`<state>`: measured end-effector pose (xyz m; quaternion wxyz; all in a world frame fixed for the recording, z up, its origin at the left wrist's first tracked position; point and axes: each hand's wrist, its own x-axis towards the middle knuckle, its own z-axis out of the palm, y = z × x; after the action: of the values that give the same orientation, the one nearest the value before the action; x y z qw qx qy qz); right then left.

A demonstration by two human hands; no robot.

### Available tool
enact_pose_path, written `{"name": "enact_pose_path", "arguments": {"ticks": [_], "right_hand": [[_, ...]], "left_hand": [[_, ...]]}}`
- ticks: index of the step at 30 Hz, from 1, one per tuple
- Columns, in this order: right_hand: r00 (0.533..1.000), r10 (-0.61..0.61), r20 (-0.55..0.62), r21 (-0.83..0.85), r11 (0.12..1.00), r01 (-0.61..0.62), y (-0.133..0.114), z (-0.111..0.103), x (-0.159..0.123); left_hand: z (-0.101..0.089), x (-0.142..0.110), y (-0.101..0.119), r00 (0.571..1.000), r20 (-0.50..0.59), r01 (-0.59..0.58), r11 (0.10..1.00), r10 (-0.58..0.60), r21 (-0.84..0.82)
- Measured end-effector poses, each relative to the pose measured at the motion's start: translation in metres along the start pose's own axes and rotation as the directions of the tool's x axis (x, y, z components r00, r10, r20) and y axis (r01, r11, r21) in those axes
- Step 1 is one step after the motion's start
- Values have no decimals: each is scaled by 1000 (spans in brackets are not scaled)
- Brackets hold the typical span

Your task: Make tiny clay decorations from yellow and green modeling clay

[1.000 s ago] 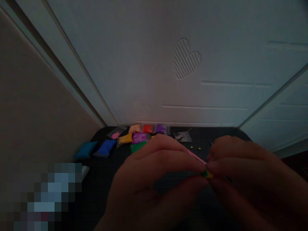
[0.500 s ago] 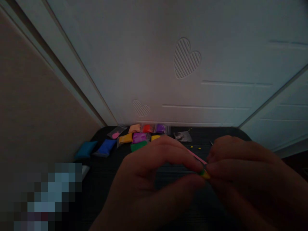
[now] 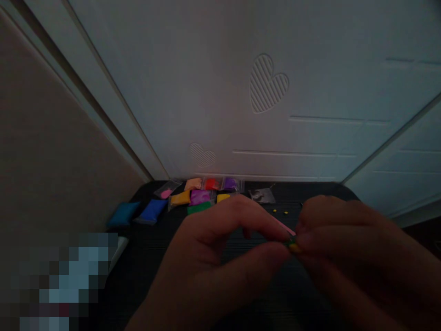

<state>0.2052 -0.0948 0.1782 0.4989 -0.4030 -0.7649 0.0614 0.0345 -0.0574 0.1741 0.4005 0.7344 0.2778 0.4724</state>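
Thumb and forefinger of my left hand (image 3: 220,257) are pinched on a tiny green and yellow piece of modelling clay (image 3: 292,245). My right hand (image 3: 351,248) is closed at the piece's other side, its fingertips meeting those of the left. A thin pink stick (image 3: 284,225) slants behind the fingertips; the right fingers cover its near end, so I cannot tell whether they hold it. Two small yellow bits (image 3: 285,213) lie on the dark table (image 3: 241,276) beyond the hands.
Small bags of coloured clay lie along the table's back, among them a blue bag (image 3: 151,211), a teal bag (image 3: 124,214) and a red bag (image 3: 212,184). A clear bag (image 3: 262,196) lies right of them. Behind stands a white panel (image 3: 206,92) with heart reliefs. A blurred patch (image 3: 76,271) covers the lower left.
My left thumb has moved up, closing the gap to the forefinger around the clay piece. The piece has turned slightly and sits a little higher. My right hand has barely shifted.
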Motion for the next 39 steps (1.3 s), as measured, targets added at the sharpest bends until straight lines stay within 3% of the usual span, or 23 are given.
{"name": "enact_pose_path", "arguments": {"ticks": [8, 21, 31, 39], "right_hand": [[992, 125, -23, 114, 986, -122, 1, 0, -2], [986, 167, 14, 150, 975, -167, -2, 1, -1], [985, 168, 24, 203, 964, -169, -1, -1, -3], [979, 172, 109, 258, 946, -195, -2, -3, 1]], "left_hand": [[2, 0, 0, 985, -69, -147, 981, 156, 131], [6, -3, -1, 947, -86, -268, 911, 308, 315], [4, -2, 1, 972, -77, -197, 952, 220, 234], [4, 0, 0, 967, -39, -238, 951, 250, 198]]}}
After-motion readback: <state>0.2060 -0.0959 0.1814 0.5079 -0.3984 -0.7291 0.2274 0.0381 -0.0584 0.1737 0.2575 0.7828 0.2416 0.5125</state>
